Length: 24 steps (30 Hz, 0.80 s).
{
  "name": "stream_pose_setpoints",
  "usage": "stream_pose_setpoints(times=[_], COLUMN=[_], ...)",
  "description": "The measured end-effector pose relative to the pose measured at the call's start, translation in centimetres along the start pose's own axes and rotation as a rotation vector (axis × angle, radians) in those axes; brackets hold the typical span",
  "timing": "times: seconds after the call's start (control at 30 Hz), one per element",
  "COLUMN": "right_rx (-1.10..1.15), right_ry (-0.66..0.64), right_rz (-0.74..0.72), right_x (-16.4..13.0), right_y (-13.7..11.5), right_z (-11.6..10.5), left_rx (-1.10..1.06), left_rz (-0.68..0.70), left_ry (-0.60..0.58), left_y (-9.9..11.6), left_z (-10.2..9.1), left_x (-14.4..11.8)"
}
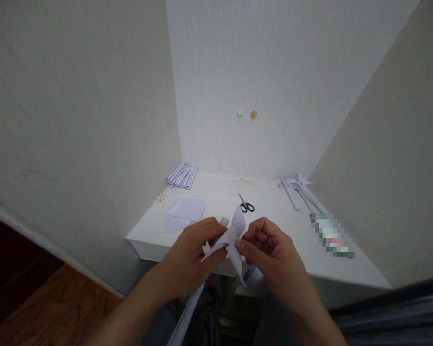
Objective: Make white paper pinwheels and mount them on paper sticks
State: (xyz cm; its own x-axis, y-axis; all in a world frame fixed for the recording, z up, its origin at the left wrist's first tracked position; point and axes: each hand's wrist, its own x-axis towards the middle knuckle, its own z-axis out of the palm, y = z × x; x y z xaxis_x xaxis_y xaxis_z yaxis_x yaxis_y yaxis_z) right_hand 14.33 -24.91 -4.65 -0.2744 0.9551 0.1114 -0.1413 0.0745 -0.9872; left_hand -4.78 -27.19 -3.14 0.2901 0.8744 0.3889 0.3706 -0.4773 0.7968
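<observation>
A white paper pinwheel (231, 239) with curled blades is held above the table's front edge. Thumb and fingers of my left hand (198, 250) close on its left side. My right hand (269, 247) pinches the pinwheel's right side near the centre, thumb toward me. Below my left hand a rolled white paper stick (187, 315) slants down toward my lap; whether it joins the pinwheel is hidden by my hand. Black-handled scissors (246, 204) lie just beyond the pinwheel. Square paper sheets (189, 208) rest loosely stacked to the left.
A bundle of rolled paper sticks (182, 176) sits at the back left, with small whitish pieces (162, 197) nearby. Finished-looking pinwheels on sticks (292, 185) lie at the back right. A blurred-out flat object (332, 235) is on the right. Walls enclose the white table (216, 192).
</observation>
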Motion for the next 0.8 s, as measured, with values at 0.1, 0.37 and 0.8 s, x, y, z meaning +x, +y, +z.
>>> stream_pose_setpoints(times=[0.1,0.37,0.8], right_rx=[-0.112,0.115,0.289], right_ry=[0.080,-0.232,-0.285], right_rz=[-0.080,0.100,0.194], right_x=[0.3,1.2,0.2], right_y=[0.4,1.2,1.3], right_z=[-0.9,-1.0,-0.3], left_rx=[-0.066,-0.238,-0.092], left_rz=[-0.039,-0.055,-0.021], left_ry=[0.050,-0.036,-0.095], left_y=[-0.7,-1.2,-0.8], left_z=[0.2,0.5,0.5], left_x=[-0.3,-0.1,-0.6])
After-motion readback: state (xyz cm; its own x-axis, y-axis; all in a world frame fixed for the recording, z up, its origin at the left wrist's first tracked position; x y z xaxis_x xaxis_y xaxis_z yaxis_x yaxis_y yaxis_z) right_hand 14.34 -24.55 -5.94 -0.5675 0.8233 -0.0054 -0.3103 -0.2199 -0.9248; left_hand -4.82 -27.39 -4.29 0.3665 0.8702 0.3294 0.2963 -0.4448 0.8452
